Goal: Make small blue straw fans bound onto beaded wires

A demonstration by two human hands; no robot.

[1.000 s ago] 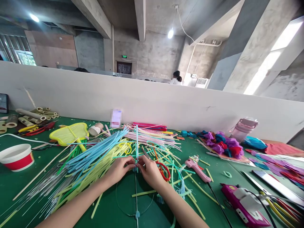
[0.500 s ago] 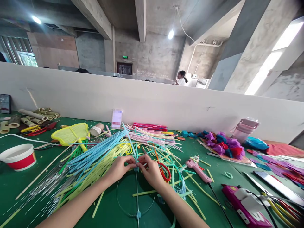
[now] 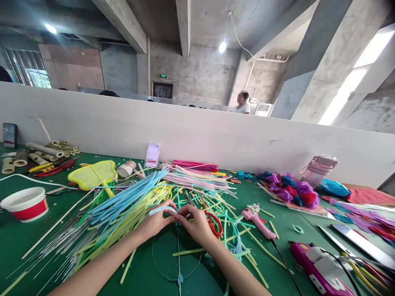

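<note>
My left hand (image 3: pixel 161 218) and my right hand (image 3: pixel 194 222) meet in front of me, both closed in a pinch at the top of a thin wire stem (image 3: pixel 178 255). Between the fingertips is a light-blue pipe cleaner (image 3: pixel 163 209), its free end bent left across my left hand. Below, a thin wire ring (image 3: pixel 156 263) surrounds the stem, and a small blue bead-like piece (image 3: pixel 180 279) sits low on it. Red-handled scissors (image 3: pixel 219 227) lie beside my right hand. Blue pipe cleaners (image 3: pixel 129 197) and yellow-green pipe cleaners (image 3: pixel 123 230) are heaped left of my hands.
A pink glue gun (image 3: pixel 261 224) lies on the right, its cord running towards me near a magenta power strip (image 3: pixel 321 267). Left stand a paper cup (image 3: pixel 27 205) and a yellow racket-shaped piece (image 3: pixel 94 174). Behind the table runs a white partition (image 3: pixel 216 135); beyond it is a person (image 3: pixel 243 105).
The light-blue pipe cleaner stood upright above my fingers; now it is bent down to the left. My hands stay at nearly the same spot. The person beyond the partition has shifted right.
</note>
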